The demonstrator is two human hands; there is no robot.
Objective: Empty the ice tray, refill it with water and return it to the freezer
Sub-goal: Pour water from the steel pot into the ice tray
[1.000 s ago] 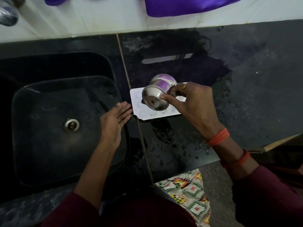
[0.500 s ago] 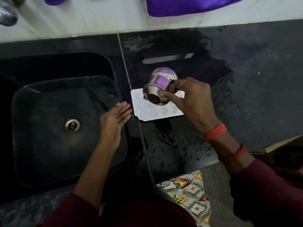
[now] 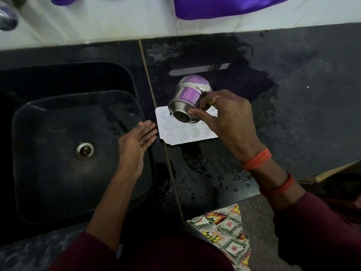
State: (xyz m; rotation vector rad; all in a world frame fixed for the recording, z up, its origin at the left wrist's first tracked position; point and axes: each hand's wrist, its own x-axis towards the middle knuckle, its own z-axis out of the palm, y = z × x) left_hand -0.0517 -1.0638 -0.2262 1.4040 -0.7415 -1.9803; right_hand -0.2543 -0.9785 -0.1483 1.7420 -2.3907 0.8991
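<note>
Ice tray: a white ice tray (image 3: 187, 133) lay flat on the black desk (image 3: 302, 98), close to the sink's right rim, its left edge across the seam in the desk top. Its round cups looked pale, and what they held could not be told.
Steel pot: a small steel pot (image 3: 188, 94) was held tilted above the far part of the tray, flared end lowest and round body raised toward the desk's far edge.
Right hand: the right hand (image 3: 228, 118) gripped the pot at its flared end, thumb on the near side and fingers curled on the far side. A ring (image 3: 212, 100) sat on one finger, and red thread bands (image 3: 257, 159) circled the wrist.
Left hand: the left hand (image 3: 136, 141) held nothing. It lay flat over the sink's right rim, fingers straight and together, their tips at the tray's left edge. Contact could not be told.
Sink: a dark sink (image 3: 58, 106) with a metal drain (image 3: 84, 151) filled the desk's left side.
Desk surface: water patches and drops lay around the tray and toward the near edge.
Surroundings: purple cloth (image 3: 224, 6) hung above the far edge, and patterned fabric (image 3: 226, 227) showed below the near edge.
</note>
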